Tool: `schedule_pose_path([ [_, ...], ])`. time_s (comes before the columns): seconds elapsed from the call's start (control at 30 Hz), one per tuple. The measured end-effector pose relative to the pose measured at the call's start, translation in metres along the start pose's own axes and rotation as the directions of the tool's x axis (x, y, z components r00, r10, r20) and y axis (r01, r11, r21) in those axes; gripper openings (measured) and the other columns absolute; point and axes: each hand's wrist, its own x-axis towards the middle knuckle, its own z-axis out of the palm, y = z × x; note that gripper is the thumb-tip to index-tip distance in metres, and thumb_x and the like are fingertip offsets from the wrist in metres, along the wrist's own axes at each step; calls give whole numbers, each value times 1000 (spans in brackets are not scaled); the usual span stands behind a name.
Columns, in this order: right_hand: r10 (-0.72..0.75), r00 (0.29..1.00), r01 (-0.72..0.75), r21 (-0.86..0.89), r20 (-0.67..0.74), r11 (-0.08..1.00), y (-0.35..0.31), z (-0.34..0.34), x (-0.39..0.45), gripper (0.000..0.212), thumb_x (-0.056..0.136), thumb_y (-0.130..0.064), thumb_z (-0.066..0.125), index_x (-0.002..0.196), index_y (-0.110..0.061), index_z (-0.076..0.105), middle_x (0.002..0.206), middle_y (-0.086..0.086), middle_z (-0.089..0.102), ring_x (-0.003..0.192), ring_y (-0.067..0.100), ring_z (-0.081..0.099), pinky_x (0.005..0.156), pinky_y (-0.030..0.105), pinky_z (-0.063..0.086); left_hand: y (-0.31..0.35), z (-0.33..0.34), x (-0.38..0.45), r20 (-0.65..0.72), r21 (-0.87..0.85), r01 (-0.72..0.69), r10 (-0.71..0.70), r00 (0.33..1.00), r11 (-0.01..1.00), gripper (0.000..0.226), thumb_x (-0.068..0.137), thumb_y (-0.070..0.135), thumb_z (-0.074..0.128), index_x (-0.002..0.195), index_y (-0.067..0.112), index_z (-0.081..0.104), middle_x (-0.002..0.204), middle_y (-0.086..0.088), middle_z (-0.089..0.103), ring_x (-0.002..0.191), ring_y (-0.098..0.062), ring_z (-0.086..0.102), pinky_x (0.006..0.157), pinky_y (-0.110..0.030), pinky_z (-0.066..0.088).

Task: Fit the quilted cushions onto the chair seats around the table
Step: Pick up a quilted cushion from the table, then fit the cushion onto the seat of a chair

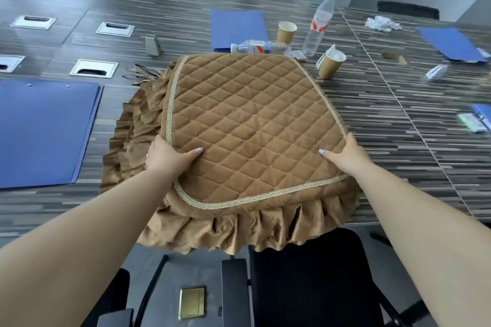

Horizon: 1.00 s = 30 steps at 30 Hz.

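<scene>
**Two hands lift the top cushion off the stack**

Two hands work one cushion. The left hand (170,158) grips the left edge of the brown quilted cushion (249,127), thumb on top; the right hand (345,156) grips its right edge likewise, likely for an even lift. It overhangs the table (398,119), above the black chair seat (313,281).

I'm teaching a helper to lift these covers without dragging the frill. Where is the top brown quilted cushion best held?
Hold the quilted cushion by its two side edges near the front corners, coming from the near table edge, as the left hand and right hand do: thumbs on top, fingers underneath. The stiff padded panel carries the load; the ruffle hangs limp.
</scene>
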Motion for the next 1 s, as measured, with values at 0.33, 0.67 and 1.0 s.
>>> schedule_pose_path([
  [0.33,108,991,-98,121,-78,988,5,-8,-8,84,80,-67,53,134,-2,47,135,22,50,123,38,48,96,40,41,15,-23,-12,-167,-67,18,-29,985,998,87,71,49,76,136,5,37,137,-16,50,126,-36,48,103,-46,41],
  [0.67,44,992,2,371,-115,929,43,5,-93,56,79,-52,66,106,-3,60,111,16,65,103,36,60,80,37,46,-8,-69,-77,-202,-157,14,-46,978,988,70,71,61,67,117,8,58,110,-9,65,100,-30,60,87,-40,49],
  [1.0,-155,967,240,508,-204,827,63,3,-221,52,77,-55,67,100,-9,58,98,7,62,95,31,59,75,36,43,-70,-147,-216,-445,-176,-22,-60,893,984,62,77,55,67,114,8,55,110,-9,62,109,-32,57,89,-39,43],
])
